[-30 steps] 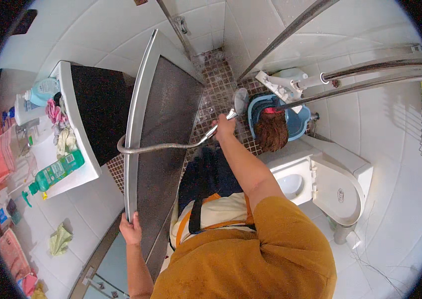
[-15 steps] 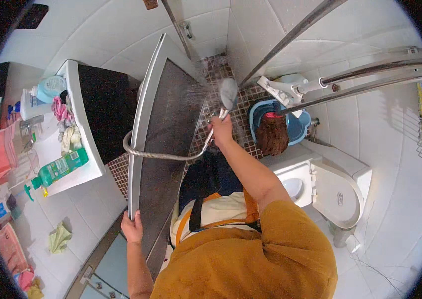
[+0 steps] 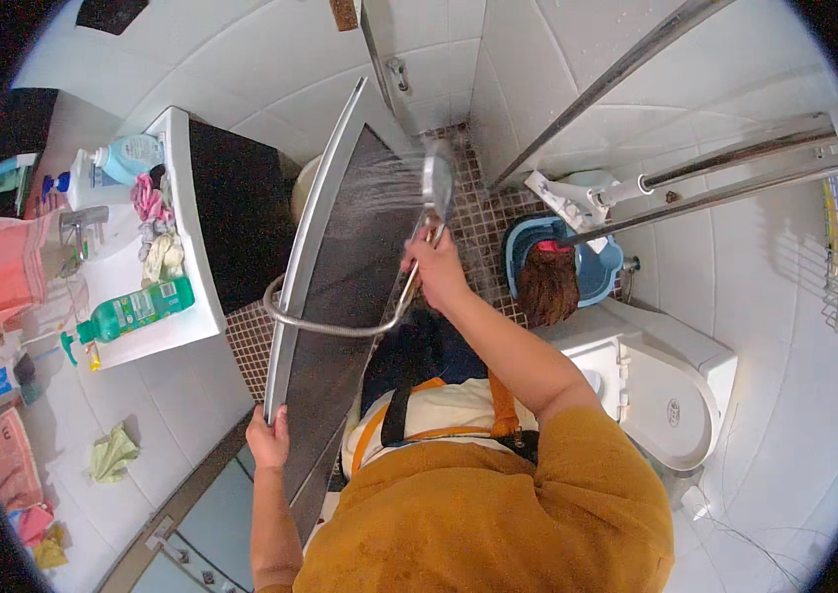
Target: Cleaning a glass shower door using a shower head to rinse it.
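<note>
My right hand (image 3: 439,272) is closed around the handle of a shower head (image 3: 437,188), in the middle of the view. Water sprays leftward from it onto a dark grey panel with a silver frame (image 3: 350,203), which looks like a door and stands tilted. A metal shower hose (image 3: 325,326) runs from the handle and loops around the panel's left edge. My left hand (image 3: 268,440) grips the lower end of that frame, thumb on one side and fingers on the other, partly hidden.
Left stands a white sink (image 3: 203,252) with a green pump bottle (image 3: 142,308), a light blue bottle (image 3: 129,156) and cloths. To the right are a blue bucket (image 3: 597,275) with a brown mop head (image 3: 547,282), metal poles (image 3: 626,79) and an open toilet (image 3: 671,400).
The shower head has shifted slightly left and turned more toward the panel, and its spray lands higher and wider. My left hand still holds the frame. The whole view has shifted slightly.
</note>
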`<state>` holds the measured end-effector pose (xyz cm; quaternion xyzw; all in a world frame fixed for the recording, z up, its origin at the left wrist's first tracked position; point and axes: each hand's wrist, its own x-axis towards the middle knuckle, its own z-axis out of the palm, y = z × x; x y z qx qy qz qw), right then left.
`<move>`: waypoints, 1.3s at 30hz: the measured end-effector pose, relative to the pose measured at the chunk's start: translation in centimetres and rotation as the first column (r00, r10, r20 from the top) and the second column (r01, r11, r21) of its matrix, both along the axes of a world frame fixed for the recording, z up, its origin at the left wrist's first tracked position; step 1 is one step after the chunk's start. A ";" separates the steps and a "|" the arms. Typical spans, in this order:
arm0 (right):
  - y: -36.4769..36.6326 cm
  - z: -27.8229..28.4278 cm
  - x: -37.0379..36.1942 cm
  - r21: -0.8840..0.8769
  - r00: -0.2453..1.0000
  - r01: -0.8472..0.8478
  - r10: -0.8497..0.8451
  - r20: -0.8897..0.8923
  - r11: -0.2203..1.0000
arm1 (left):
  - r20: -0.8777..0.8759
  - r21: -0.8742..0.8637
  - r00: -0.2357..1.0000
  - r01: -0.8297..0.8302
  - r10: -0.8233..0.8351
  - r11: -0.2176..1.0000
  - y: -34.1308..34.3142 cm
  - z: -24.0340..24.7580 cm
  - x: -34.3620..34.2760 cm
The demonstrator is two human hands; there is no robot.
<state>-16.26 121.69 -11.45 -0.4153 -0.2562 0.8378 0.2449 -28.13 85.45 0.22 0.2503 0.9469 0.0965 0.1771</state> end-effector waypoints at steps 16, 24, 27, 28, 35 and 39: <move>0.0 4.5 0.8 0.107 0.999 0.028 -0.024 -0.038 0.994 | -0.039 0.000 0.998 0.048 -0.048 0.999 -0.5 0.0 0.0; -9.9 7.8 2.8 0.006 0.967 -0.251 0.251 -0.050 0.968 | -0.003 0.053 0.999 0.048 -0.048 0.997 -1.6 0.2 -0.1; -15.1 8.0 3.8 -0.036 0.945 -0.323 0.321 -0.057 0.946 | -0.021 0.014 0.997 0.075 -0.075 0.997 -1.1 0.2 0.1; -16.8 8.2 4.2 -0.040 0.944 -0.327 0.325 -0.059 0.944 | 0.004 0.043 0.998 0.069 -0.069 0.997 -0.7 0.6 0.4; -20.8 7.7 5.0 -0.051 0.973 -0.229 0.228 -0.022 0.972 | -0.005 -0.016 0.999 0.040 -0.040 0.999 -1.3 0.9 0.2; -18.2 7.5 4.4 0.049 0.997 -0.060 0.058 0.056 0.997 | 0.085 -0.051 0.996 0.014 -0.009 0.999 -1.4 1.4 -0.1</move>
